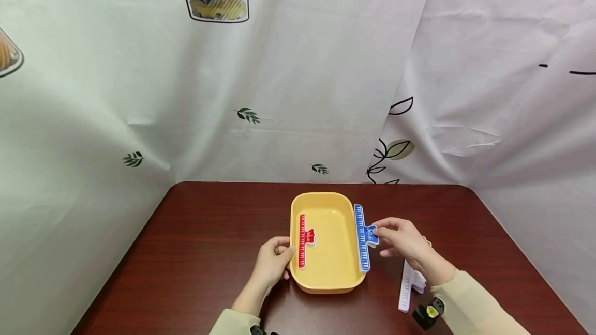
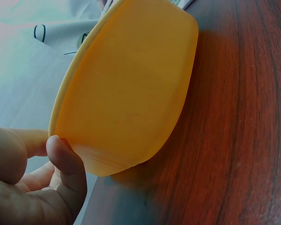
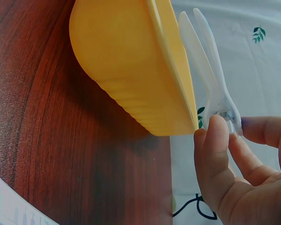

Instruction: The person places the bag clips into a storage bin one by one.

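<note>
In my head view the left hand [image 1: 273,260] pinches the yellow tray [image 1: 332,255] at its rim, the right hand [image 1: 404,242] pinches the blue clip [image 1: 361,239] just above the right rim, and the red clip [image 1: 302,242] lies inside

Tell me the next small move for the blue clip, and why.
Probably the right hand should ease the blue clip leftward and lower it into the yellow tray. The hand pinches it at the tray's right edge, the red clip is already inside by the left wall with bare floor beside it, and the left hand holds the tray.
</note>
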Demonstrator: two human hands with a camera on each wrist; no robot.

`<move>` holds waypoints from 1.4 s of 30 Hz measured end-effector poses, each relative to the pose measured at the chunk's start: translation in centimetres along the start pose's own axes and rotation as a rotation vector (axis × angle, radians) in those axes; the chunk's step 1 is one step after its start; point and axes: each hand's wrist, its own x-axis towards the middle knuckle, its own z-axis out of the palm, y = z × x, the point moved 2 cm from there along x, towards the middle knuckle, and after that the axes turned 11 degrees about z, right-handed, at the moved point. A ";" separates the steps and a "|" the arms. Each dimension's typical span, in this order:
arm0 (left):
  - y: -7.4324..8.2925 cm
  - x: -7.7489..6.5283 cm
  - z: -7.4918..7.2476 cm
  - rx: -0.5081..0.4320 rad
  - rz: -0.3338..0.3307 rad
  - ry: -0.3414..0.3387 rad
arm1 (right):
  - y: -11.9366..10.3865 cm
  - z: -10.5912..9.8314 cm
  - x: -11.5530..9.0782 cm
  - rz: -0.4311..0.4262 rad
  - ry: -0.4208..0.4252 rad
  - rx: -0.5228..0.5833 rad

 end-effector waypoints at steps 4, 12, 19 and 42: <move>-0.1 0.1 -0.1 0.000 0.001 0.002 | -0.2 0.1 0.1 -0.005 -0.003 -0.006; -0.1 0.2 -0.1 -0.002 -0.005 0.005 | -0.5 0.4 0.2 -0.002 -0.010 0.001; -0.2 0.1 -0.1 0.000 -0.007 0.001 | -0.5 0.8 0.3 0.002 -0.022 0.019; -0.1 0.1 -0.1 -0.014 -0.002 -0.006 | -1.5 1.9 0.4 -0.039 -0.058 -0.007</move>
